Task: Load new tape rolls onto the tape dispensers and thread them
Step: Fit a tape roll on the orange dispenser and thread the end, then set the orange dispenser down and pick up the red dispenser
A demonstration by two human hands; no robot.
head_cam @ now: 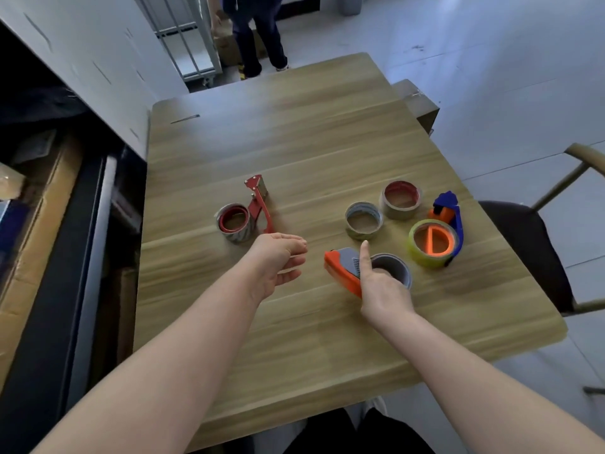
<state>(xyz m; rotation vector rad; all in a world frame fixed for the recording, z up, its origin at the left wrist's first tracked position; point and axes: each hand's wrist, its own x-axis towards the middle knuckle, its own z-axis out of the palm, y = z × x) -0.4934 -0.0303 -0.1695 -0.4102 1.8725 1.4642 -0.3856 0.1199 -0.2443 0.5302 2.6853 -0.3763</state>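
On the wooden table (294, 142), my right hand (384, 293) grips an orange and grey tape dispenser (340, 267) with a grey-cored roll (394, 267) in it; the index finger lies straight along its top. My left hand (278, 260) hovers just left of it, fingers loosely curled and holding nothing I can make out. A red metal dispenser (258, 204) with a red-cored roll (235, 222) lies at the left. Two loose rolls, one grey-cored (363, 221) and one red-cored (402, 199), sit in the middle. A blue dispenser (447, 204) carries a yellow roll (432, 244) on an orange hub.
A dark-seated chair (523, 244) stands at the table's right edge. A cardboard box (419, 103) sits beyond the far right corner. A person (258, 34) stands past the far end by a metal cart. Shelving with cartons (39, 224) runs along the left.
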